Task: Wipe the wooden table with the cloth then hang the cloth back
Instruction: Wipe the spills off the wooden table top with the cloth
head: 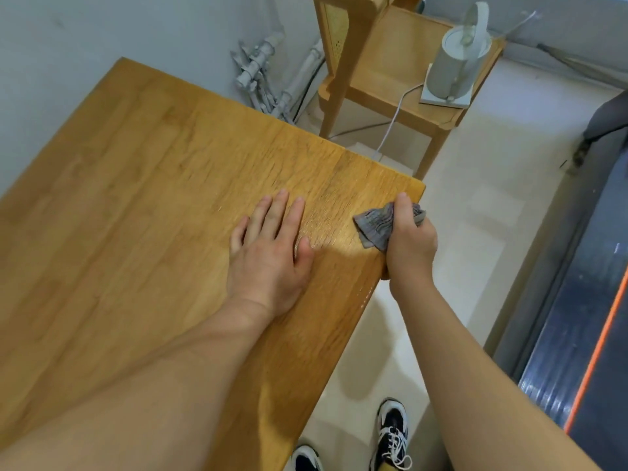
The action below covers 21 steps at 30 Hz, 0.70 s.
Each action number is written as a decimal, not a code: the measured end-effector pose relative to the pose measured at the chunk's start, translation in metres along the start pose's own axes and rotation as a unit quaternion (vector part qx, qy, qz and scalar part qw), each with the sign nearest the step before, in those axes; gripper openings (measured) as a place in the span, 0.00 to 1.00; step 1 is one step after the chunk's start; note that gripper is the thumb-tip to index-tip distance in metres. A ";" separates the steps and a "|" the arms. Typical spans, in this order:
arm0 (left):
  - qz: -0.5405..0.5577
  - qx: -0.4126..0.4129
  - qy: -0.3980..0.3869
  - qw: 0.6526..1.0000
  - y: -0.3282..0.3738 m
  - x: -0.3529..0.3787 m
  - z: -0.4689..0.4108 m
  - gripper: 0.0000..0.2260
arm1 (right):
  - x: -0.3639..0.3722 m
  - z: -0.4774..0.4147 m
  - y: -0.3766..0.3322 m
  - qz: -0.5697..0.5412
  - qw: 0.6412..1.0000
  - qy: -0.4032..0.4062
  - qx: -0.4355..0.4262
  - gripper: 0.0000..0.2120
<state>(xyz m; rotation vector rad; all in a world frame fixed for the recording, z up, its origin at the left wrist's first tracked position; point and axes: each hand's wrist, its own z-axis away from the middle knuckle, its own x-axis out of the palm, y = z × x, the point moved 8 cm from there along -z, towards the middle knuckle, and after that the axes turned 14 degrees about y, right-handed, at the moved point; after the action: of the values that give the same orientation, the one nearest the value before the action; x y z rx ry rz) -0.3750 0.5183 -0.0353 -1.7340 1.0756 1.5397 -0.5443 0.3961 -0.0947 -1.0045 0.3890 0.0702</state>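
Wooden table [136,198], grey cloth [373,226] at corner within curled right fingers [404,202], left fingers [281,207] flat

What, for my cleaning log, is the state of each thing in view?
Cloth: bunched, pressed on the table near its corner.
Right hand: grips the cloth.
Left hand: flat on the table, fingers straight.
Table: under both hands.
Kettle: upright on its base, on the chair.
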 end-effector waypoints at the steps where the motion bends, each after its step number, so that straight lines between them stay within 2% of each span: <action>1: 0.002 0.001 0.004 1.000 -0.001 0.000 0.001 0.26 | -0.002 0.004 0.003 -0.013 1.000 0.009 0.002 0.25; 6: 0.036 0.000 0.016 0.999 -0.001 -0.001 0.004 0.25 | -0.011 0.031 0.006 -0.021 0.996 0.074 -0.052 0.20; 10: 0.046 0.005 0.021 0.999 0.000 -0.001 0.003 0.25 | -0.022 0.062 0.026 0.011 0.992 0.096 -0.084 0.22; 16: 0.084 0.064 0.011 0.994 -0.004 -0.003 0.021 0.24 | -0.034 0.108 0.064 0.071 0.992 0.073 -0.079 0.25; 21: 0.064 0.102 -0.009 0.993 -0.039 -0.020 0.100 0.23 | -0.047 0.156 0.082 0.113 0.987 0.075 -0.089 0.24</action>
<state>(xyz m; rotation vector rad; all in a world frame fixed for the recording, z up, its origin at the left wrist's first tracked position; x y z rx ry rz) -0.3929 0.6259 -0.0357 -1.5358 1.3096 1.4610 -0.5629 0.5762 -0.0704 -1.1431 0.6424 0.2385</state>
